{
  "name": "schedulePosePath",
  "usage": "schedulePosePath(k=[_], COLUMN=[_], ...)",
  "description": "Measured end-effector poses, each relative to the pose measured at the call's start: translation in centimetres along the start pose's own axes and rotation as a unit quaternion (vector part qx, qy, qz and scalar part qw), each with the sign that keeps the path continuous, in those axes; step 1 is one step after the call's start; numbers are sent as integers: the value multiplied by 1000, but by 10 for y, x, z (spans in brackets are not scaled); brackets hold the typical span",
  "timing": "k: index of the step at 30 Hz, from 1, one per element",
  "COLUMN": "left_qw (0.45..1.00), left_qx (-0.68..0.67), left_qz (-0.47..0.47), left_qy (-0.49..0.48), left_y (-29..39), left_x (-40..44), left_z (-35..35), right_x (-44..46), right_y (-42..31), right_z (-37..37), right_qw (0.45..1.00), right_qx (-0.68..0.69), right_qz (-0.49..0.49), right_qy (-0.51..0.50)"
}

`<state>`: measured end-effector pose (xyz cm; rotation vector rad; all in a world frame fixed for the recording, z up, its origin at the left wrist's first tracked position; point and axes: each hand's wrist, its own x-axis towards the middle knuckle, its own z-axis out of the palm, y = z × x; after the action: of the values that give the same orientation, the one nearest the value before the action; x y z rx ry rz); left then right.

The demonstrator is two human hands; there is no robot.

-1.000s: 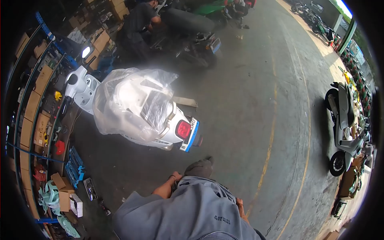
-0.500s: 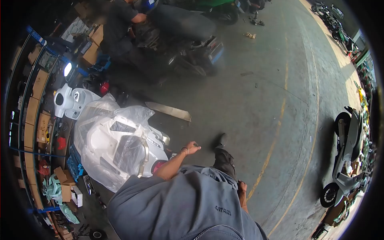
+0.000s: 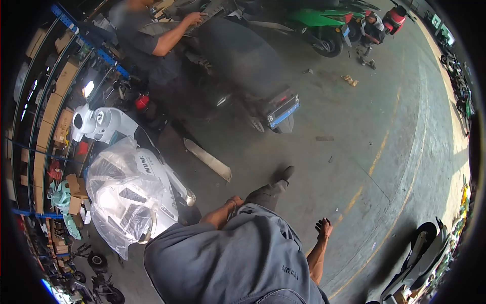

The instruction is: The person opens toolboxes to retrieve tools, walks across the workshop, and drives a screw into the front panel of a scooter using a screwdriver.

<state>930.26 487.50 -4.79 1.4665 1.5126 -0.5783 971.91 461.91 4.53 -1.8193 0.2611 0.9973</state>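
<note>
My left hand (image 3: 235,201) hangs low at the front of my body, beside my grey trouser leg (image 3: 266,194). Its fingers are too small and hidden to make out. Out to the right, over bare floor, my right hand (image 3: 324,227) has its fingers apart and nothing in it. Left of me stands a white scooter (image 3: 164,190), nearest to my left arm but apart from the hand. Clear plastic wrap (image 3: 121,185) covers a white body part lying over its seat area.
A dark motorcycle (image 3: 243,55) stands ahead with a co-worker (image 3: 147,50) beside it. A long flat strip (image 3: 207,159) lies on the floor. Shelves with cardboard boxes (image 3: 48,111) line the left. Another scooter (image 3: 420,258) is at lower right, a green motorcycle (image 3: 324,20) farther off.
The view has shifted, and the white scooter now sits farther left and lower beside me. My left hand has drawn back to my leg; my right has swung outward with its fingers spread.
</note>
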Motion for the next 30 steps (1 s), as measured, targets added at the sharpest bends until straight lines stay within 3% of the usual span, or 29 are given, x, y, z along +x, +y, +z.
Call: schedulePosePath(k=[2, 4, 7, 8, 9, 10, 12, 14, 15, 16, 17, 18, 20, 22, 26, 27, 28, 30], left_qw=[995, 996, 992, 987, 995, 999, 991, 983, 980, 977, 977, 982, 993, 992, 964, 975, 940, 927], left_qx=[15, -5, -14, 21, 24, 31, 91, 167, 189, 204, 207, 173, 78, -104, -264, -214, -331, -355], left_qz=[75, 72, 119, 157, 100, 43, 95, 69, 58, 60, 53, 76, 80, 43, -23, 27, 21, -10], left_qy=[-68, -52, -28, -21, -7, 1, 19, -13, -22, -13, -18, -3, 42, 49, 40, 47, 86, 119], left_y=[45, 91, 171, 195, 237, 278, 340, 372, 381, 401, 442, 442, 474, 478, 571, 589, 619, 626], left_x=[54, 86, 158, 182, 177, 156, 124, 144, 165, 170, 146, 176, 212, 275, 271, 275, 261, 287], left_z=[8, 6, -16, -28, -54, -82, -137, -162, -168, -181, -210, -206, -221, -218, -268, -283, -295, -297], right_x=[41, 81, 133, 183, 225, 241, 257, 188, 216, 243, 260, 284, 331, 368, 420, 441, 464, 514], right_y=[-34, -52, -74, -60, -51, -69, -120, -255, -258, -270, -289, -301, -335, -378, -466, -487, -511, -553], right_z=[12, 20, 30, 18, 11, 16, 31, 78, 79, 82, 86, 89, 102, 114, 140, 151, 164, 182], right_qw=[999, 998, 975, 928, 869, 852, 811, 951, 977, 988, 992, 994, 994, 994, 981, 973, 964, 946], right_qx=[-20, -29, -181, -367, -492, -521, -579, -305, -212, -121, -60, -27, -16, -39, -152, -189, -226, -280], right_qz=[18, 58, 124, 50, 3, -10, -52, 43, 37, 92, 113, 108, 107, 105, 117, 126, 129, 124], right_qy=[18, -4, -17, -44, -51, -51, -61, -9, -5, -5, 0, -9, -1, -4, -35, -30, -52, -105])
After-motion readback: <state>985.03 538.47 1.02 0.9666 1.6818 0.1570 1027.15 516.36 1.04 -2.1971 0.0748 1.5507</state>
